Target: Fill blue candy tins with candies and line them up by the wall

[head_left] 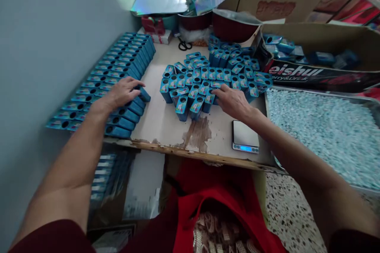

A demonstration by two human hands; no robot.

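Small blue boxes with a round dark hole near one end stand in tight rows [115, 63] on the left of the table. My left hand [121, 94] is closed on a blue box [144, 94] at the right side of those rows, with thumb and fingers around its top. In the middle stands a looser cluster of the same boxes [196, 91], some turned at angles. My right hand [233, 102] reaches in from the right, its fingertips closed on a blue box [216, 97] at the near side of that cluster, partly hidden by the fingers.
A small digital scale [245, 136] with a lit display lies near the front edge. At right are a metal tray [268, 104] of pale blue pieces and a carton [297, 75] with more blue boxes. Black scissors [184, 44] and dark red bowls [231, 29] are behind.
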